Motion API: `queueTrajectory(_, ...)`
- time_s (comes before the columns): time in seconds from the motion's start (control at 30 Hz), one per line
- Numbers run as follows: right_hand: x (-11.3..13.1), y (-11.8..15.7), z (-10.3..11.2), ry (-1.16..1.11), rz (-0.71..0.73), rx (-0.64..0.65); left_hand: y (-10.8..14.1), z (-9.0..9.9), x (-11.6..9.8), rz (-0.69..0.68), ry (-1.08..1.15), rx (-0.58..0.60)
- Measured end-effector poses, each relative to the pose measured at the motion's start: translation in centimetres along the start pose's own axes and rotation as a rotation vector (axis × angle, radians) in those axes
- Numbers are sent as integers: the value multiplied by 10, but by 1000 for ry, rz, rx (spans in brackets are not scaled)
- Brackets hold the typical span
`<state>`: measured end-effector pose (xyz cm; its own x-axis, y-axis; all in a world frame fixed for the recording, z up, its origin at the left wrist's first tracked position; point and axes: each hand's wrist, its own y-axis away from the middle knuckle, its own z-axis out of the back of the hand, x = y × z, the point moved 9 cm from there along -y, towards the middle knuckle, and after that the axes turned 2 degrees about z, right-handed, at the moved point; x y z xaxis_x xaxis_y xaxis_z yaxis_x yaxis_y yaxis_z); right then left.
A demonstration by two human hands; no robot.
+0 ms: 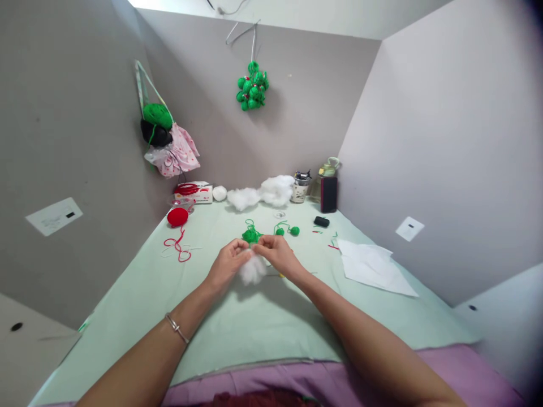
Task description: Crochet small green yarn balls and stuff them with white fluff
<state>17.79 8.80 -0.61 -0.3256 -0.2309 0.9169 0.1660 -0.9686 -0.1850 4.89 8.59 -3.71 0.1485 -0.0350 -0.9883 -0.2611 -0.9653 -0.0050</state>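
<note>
1. A tuft of white stuffing (pixel 253 274) hung at the centre of the frame, just below the fingertips of both hands and above the pale green tablecloth (pixel 263 333)
2. The left hand (pixel 231 261) had its thumb and fingers pinching the tuft's upper left edge; a silvery bracelet (pixel 176 328) circled that wrist
3. The right hand (pixel 278 255) had its thumb and bent fingers drawn together, pinching the tuft's upper right edge
4. A tangle of green yarn (pixel 251 234) showed just above the fingertips; whether either hand also gripped it, I could not tell
5. Just right of that, two small green yarn balls (pixel 294 231) lay with loose strands, and a black case (pixel 321 221) sat farther right
6. White sheets (pixel 373 268) lay right of centre, near short red and green yarn scraps (pixel 333 245)
7. Left of centre rested a red yarn ball (pixel 177 217), its strand trailing towards the bottom of the frame over a white cord
8. Along the wall, left to right, stood a red and white box (pixel 203 195), a white ball (pixel 219 193), fluffy white stuffing heaps (pixel 276 190), a cup of pens (pixel 299 192) and an upright phone (pixel 328 195) before a bottle (pixel 328 167)
9. A cluster of green yarn balls (pixel 253 90) hung at upper centre, and a pink patterned bag (pixel 182 150) at upper left
</note>
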Motion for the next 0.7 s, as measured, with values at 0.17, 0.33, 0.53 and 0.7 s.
queueTrajectory(0.17,19,11,-13,23,67,138,-7,14,5,-11,-9,-118)
queueTrajectory(0.33,18,12,-17,75,101,105,-6,10,12,44,54,-97)
queueTrajectory(0.53,-11,-4,1,51,26,-19,3,-5,0,35,102,10)
queueTrajectory(0.7,-6,-2,2,-17,10,38,-1,-2,2,5,30,9)
